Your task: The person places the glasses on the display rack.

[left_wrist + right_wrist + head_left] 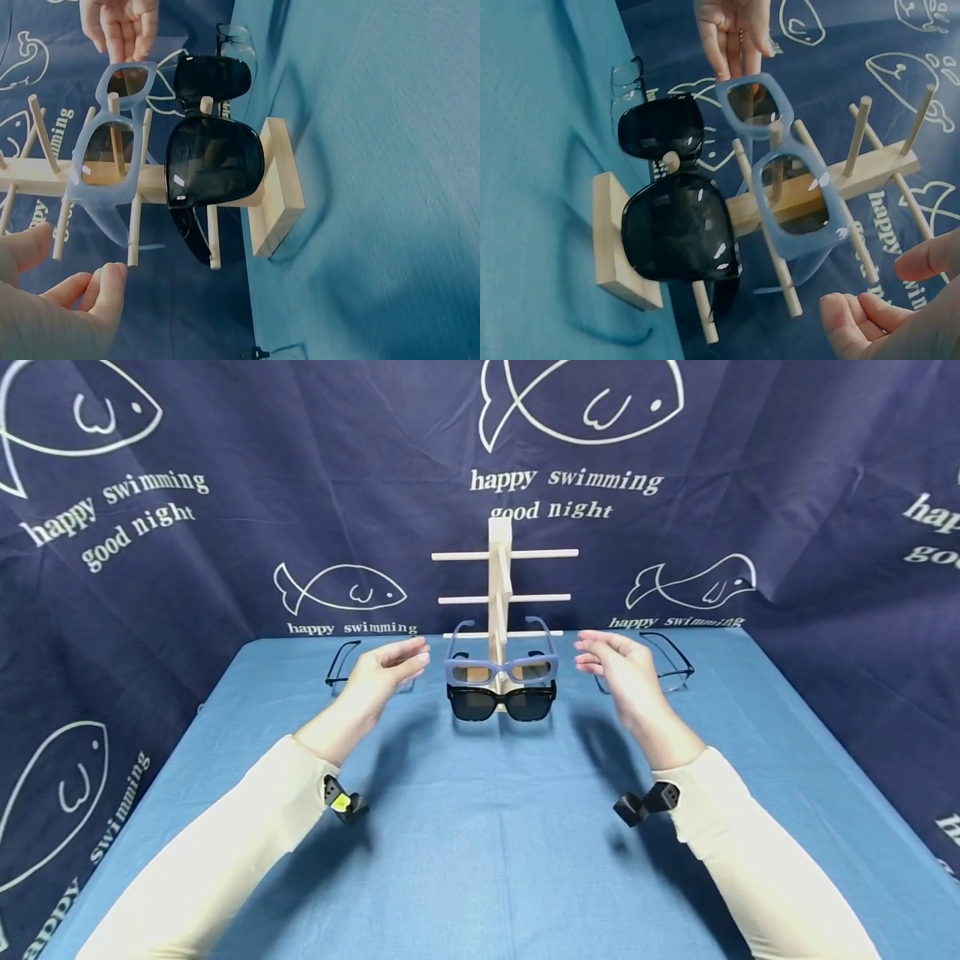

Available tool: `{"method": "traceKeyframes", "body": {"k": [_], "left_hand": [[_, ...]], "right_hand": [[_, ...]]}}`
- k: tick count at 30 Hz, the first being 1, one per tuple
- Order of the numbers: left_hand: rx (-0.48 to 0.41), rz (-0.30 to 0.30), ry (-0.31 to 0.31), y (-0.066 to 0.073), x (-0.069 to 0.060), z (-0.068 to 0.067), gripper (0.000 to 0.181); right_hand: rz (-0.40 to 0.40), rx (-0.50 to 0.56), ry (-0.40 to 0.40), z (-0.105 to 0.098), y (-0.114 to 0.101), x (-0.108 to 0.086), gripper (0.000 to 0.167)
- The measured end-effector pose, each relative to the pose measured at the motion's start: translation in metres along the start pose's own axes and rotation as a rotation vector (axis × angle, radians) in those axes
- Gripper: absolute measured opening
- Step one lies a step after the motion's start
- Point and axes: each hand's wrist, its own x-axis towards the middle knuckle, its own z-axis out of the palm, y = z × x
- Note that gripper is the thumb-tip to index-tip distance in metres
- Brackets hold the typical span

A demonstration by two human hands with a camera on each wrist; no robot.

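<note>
While both hands flank the wooden rack without touching it, the blue-framed glasses sit on its lower part; take them as the centre of the dial, as the head camera sees it. The left hand hangs at 9 o'clock and the right hand at 3 o'clock, each released, fingers loosely bent around nothing. Each wrist view shows a gap between that hand's thumb and fingers. Dark sunglasses hang at 6 o'clock, just below the blue pair, and upper crossbars jut out at 12 o'clock. Farther out on the blue-covered worktop lie two thin-framed pairs: one at 9 o'clock, partly behind the left hand, the other at 3 o'clock, partly behind the right.

The step in hand appears to centre on the blue pair's seat on the rack; whether the hands are arriving or leaving, I cannot tell. The next move seems to call for care around the crossbar tips: either an even, two-sided pinch at the frame's 9 and 3 o'clock ends, or a straight outward path that spares the rack a knock.
</note>
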Motion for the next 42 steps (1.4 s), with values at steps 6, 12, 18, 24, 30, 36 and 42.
{"method": "traceKeyframes", "body": {"k": [6, 12, 18, 24, 30, 36, 42], "left_hand": [[0.014, -0.001, 0.002, -0.002, 0.0, -0.007, 0.047], [0.0, -0.007, -0.005, -0.002, 0.0, -0.013, 0.048], [-0.007, 0.007, -0.01, -0.004, 0.001, -0.02, 0.049], [-0.023, -0.011, -0.002, -0.006, 0.001, -0.026, 0.049], [-0.012, -0.032, -0.008, -0.006, -0.001, -0.031, 0.051], [0.002, -0.03, -0.009, -0.006, -0.003, -0.035, 0.051], [0.004, -0.027, 0.003, -0.007, -0.004, -0.042, 0.051]], "right_hand": [[-0.048, -0.036, -0.003, 0.005, -0.008, -0.003, 0.04], [-0.077, -0.051, 0.014, 0.015, -0.012, -0.004, 0.037], [-0.08, -0.119, 0.031, 0.023, -0.018, -0.006, 0.036], [-0.082, -0.149, 0.019, 0.033, -0.025, -0.009, 0.035], [-0.085, -0.139, 0.012, 0.042, -0.029, -0.014, 0.034], [-0.097, -0.129, 0.002, 0.051, -0.03, -0.023, 0.032], [-0.089, -0.095, -0.027, 0.063, -0.025, -0.033, 0.031]]}}
